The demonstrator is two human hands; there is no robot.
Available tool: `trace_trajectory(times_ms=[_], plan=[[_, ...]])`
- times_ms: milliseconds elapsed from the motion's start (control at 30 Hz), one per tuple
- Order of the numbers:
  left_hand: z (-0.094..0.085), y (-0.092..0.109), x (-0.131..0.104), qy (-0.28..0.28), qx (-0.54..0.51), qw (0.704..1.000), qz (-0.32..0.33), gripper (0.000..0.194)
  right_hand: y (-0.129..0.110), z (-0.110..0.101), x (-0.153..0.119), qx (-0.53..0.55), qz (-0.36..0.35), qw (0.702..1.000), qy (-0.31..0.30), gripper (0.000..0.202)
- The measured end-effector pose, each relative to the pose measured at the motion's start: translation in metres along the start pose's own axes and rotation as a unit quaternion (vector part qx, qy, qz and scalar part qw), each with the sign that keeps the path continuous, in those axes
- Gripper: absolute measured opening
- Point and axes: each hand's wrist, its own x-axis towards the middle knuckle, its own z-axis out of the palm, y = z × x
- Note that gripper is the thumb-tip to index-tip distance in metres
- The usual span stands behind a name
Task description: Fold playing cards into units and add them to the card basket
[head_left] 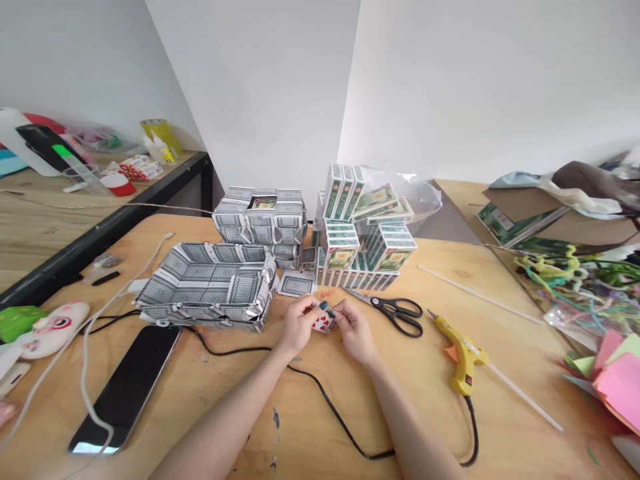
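Note:
Between my two hands is a playing card [323,323] with red hearts showing, held just above the table. My left hand [300,323] pinches its left side, fingers closed. At the upper right edge, my right hand [354,327] has its fingertips pressed together on the card. Left of my hands sits an open box made of folded playing cards [210,277], with a second card-built box [263,217] behind it. A patterned card [297,283] lies face down just beyond my left hand. Stacked card packs [357,233] stand behind my hands.
Black-handled scissors [395,310] and a yellow glue gun [463,357] with a glue stick lie to the right. A black cable [330,400] crosses the table under my forearms. A phone [127,387] and a white cable are at left. Craft scraps [575,280] crowd the right edge.

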Motion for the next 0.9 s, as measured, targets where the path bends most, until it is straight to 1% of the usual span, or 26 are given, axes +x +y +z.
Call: trace_trajectory(times_ms=[67,133,200,267,367,467,600,767,900], plan=[[0.000,-0.002,0.000,-0.005,0.008,1.000,0.000,0.025,0.002,-0.001,0.001,0.001,-0.001,1.000,-0.008,0.019],[0.000,-0.003,0.000,-0.018,0.050,0.998,0.020,0.023,0.003,-0.001,0.001,-0.007,0.002,1.000,0.003,0.018],[-0.001,-0.004,0.000,-0.017,0.118,0.991,0.065,0.018,0.003,-0.001,0.001,-0.037,-0.006,0.999,0.028,0.017],[-0.002,-0.005,-0.002,-0.001,0.178,0.977,0.120,0.015,0.000,0.000,0.000,-0.078,-0.028,0.995,0.054,0.016],[-0.004,-0.008,-0.005,0.028,0.214,0.960,0.176,0.018,-0.004,0.002,-0.002,-0.145,-0.063,0.984,0.081,0.018],[-0.005,-0.012,-0.007,0.054,0.240,0.949,0.199,0.020,-0.006,0.005,-0.006,-0.231,-0.106,0.960,0.114,0.018],[-0.004,-0.013,-0.008,0.068,0.265,0.935,0.227,0.019,-0.002,0.010,-0.009,-0.324,-0.146,0.922,0.153,0.021],[-0.004,-0.010,-0.009,0.066,0.288,0.920,0.259,0.017,0.007,0.011,-0.009,-0.380,-0.176,0.890,0.180,0.024],[-0.002,-0.009,-0.010,0.061,0.301,0.911,0.274,0.019,0.008,0.009,-0.008,-0.412,-0.198,0.869,0.191,0.024]])
